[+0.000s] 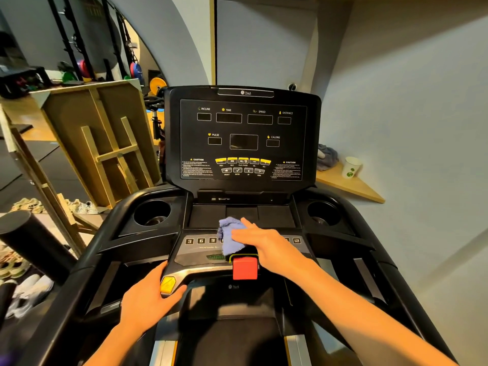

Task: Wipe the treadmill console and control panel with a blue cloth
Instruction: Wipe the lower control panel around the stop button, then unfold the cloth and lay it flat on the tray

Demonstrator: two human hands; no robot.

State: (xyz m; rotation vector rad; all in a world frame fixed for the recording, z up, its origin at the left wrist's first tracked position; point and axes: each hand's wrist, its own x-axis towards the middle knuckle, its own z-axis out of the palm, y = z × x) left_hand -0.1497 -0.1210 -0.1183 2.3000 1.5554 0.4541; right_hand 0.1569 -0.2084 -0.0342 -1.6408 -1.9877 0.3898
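- We saw the treadmill console (pixel 243 138) standing upright in the middle of the frame, its display windows dark and its labels reading INCLINE, TIME, SPEED, DISTANCE, PULSE and CALORIE.
- Below it, at lower centre, ran the control panel (pixel 200 241) with numbered keys 3, 6 and 9 on the left and 12 on the right.
- The blue cloth (pixel 230 235) lay crumpled on the middle of that panel, covering the keys there and reaching up onto the flat tray just above.
- Our right hand (pixel 266 243) lay flat over the cloth's right side, fingers (pixel 244 235) stretched out and close together, pressing the cloth against the panel rather than pinching it.
- Just below the cloth sat the red stop button (pixel 245 268), touching the underside of the right hand's edge.
- Our left hand (pixel 148 299) gripped the front handlebar at lower left, fingers curled around it, the thumb beside a yellow tab (pixel 168 284).
- Two round cup holders (pixel 151 213) flanked the tray, one on each side.
- At right of the frame, a paper cup (pixel 351 167) stood on a wooden shelf (pixel 353 187), near a grey rag (pixel 327 157).
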